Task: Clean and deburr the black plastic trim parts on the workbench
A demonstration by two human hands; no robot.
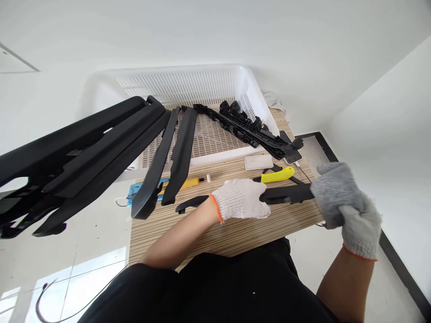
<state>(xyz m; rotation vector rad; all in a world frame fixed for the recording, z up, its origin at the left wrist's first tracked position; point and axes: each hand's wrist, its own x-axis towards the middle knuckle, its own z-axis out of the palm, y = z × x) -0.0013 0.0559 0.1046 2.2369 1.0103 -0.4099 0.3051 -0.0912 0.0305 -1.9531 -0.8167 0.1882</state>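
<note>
A long black plastic trim piece lies across the front of the wood-grain table. My left hand, in a white knit glove with an orange cuff, is closed over its middle. At its right end my right hand, gloved too, grips a grey cloth that wraps the end of the trim piece. The cloth and right hand are slightly blurred. Just behind the trim piece lies a yellow-handled cutter.
A white plastic basket at the back holds several black parts. More long black trim pieces lean over its left side. A white box-like object, a phone and a yellow-orange tool lie on the table.
</note>
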